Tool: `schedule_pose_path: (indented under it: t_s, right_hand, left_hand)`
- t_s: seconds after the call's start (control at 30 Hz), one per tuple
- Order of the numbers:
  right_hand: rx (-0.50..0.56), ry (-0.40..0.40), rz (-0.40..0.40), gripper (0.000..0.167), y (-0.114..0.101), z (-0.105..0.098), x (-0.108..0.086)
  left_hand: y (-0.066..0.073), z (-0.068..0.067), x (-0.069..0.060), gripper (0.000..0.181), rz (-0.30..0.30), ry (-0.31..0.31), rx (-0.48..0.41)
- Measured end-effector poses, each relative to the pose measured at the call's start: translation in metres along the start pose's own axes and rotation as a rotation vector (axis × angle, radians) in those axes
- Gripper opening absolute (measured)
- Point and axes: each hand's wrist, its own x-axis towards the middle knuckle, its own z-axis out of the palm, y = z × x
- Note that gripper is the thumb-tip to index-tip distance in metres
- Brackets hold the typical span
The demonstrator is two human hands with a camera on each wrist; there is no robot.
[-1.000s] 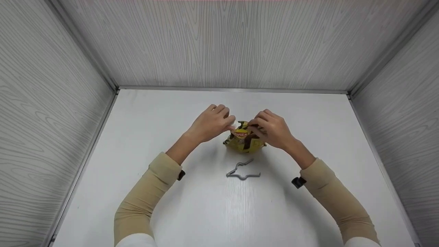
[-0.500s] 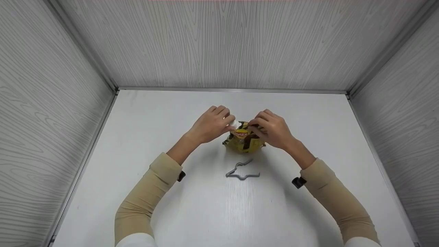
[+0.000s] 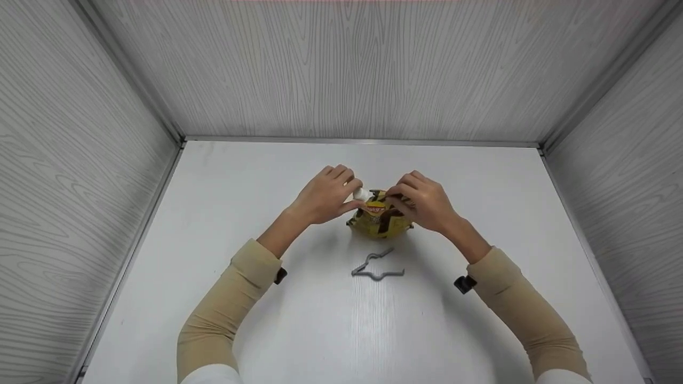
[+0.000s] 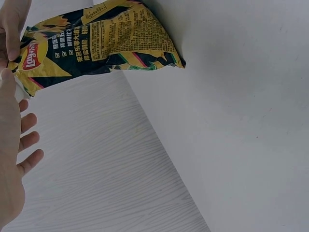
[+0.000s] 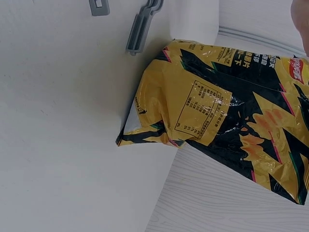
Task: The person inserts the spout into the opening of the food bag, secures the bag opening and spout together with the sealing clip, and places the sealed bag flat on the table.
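A yellow and black chip bag (image 3: 380, 224) stands upright on the white table, its top between my two hands. My right hand (image 3: 424, 202) pinches the bag's top edge on the right. At the top left, my left hand (image 3: 324, 196) holds a small white cap-like piece (image 3: 363, 194) between thumb and index finger, against the bag. In the left wrist view the white piece (image 4: 20, 91) is mostly hidden behind the thumb and the bag, and the other fingers are spread loosely. The bag (image 5: 207, 106) fills much of the right wrist view. A grey bag clip (image 3: 378, 274) lies unfolded in front of the bag.
The white table (image 3: 299, 330) is enclosed by grey wood-grain panels at the back (image 3: 341, 69), left (image 3: 69, 176) and right (image 3: 624, 160). Ends of the grey clip (image 5: 140, 30) show beside the bag in the right wrist view.
My left hand has shifted slightly left, its thumb and index finger parting a little, and more of the white piece shows. My right hand, the bag and the clip have stayed put.
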Motion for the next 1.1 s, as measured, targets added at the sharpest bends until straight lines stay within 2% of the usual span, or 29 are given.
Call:
schedule_pose_path:
  t_s: [0.27, 0.47, 0.83, 1.1]
  right_hand:
    - [-0.007, 0.016, -0.017, 0.012, 0.0, 0.001, 0.0]
    - [-0.006, 0.006, -0.012, 0.011, 0.0, 0.001, -0.001]
    - [-0.004, 0.012, -0.012, 0.013, 0.0, 0.001, 0.0]
    - [-0.022, 0.011, -0.021, 0.013, 0.001, 0.0, -0.001]
  left_hand:
    - [-0.002, 0.001, -0.004, 0.05, 0.005, 0.053, -0.02]
    - [-0.007, 0.006, -0.013, 0.05, -0.009, 0.088, -0.05]
    - [-0.009, 0.015, -0.034, 0.049, -0.045, 0.093, -0.076]
    - [-0.007, 0.027, -0.046, 0.047, -0.056, 0.101, -0.057]
